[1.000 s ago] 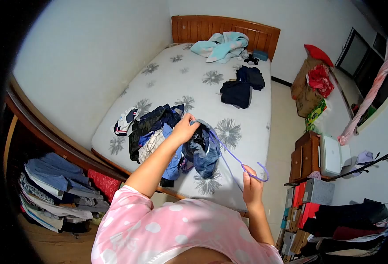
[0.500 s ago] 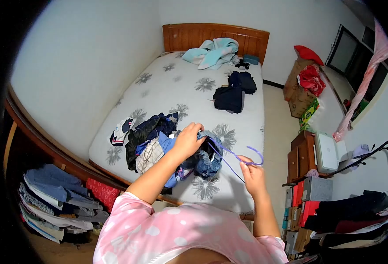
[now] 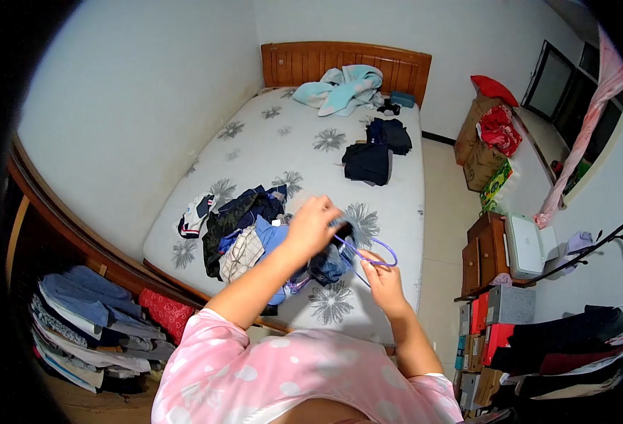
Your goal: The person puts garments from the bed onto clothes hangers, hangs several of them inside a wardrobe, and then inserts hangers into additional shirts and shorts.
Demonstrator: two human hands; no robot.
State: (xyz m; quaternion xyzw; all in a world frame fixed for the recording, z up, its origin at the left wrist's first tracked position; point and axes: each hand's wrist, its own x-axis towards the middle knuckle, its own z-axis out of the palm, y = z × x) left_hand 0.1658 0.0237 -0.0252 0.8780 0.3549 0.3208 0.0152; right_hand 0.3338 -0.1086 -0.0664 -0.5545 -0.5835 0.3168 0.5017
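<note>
A blue denim garment point(image 3: 330, 263) hangs bunched at the near side of the bed, with its dark opening facing up. My left hand point(image 3: 316, 222) is closed at its top edge, slightly blurred, and hides part of it. A thin purple clothes hanger point(image 3: 394, 255) is gripped in my right hand point(image 3: 383, 279) near its hook. The hanger's frame runs left into the denim, and its far end is hidden. Left of my left hand lies a heap of clothes, including a checked cloth point(image 3: 243, 254), a blue shirt point(image 3: 270, 233) and a dark jacket point(image 3: 225, 222).
Dark folded clothes point(image 3: 368, 164) and a pale blue blanket point(image 3: 347, 88) lie farther up the bed point(image 3: 269, 152). Stacked clothes point(image 3: 92, 325) stand low at left. Shoe boxes point(image 3: 511, 304) and a clothes rack point(image 3: 585, 249) are at right.
My right hand has moved left with the hanger, bringing the hook closer to the denim garment. My left hand has shifted slightly right and turned at the garment's edge.
</note>
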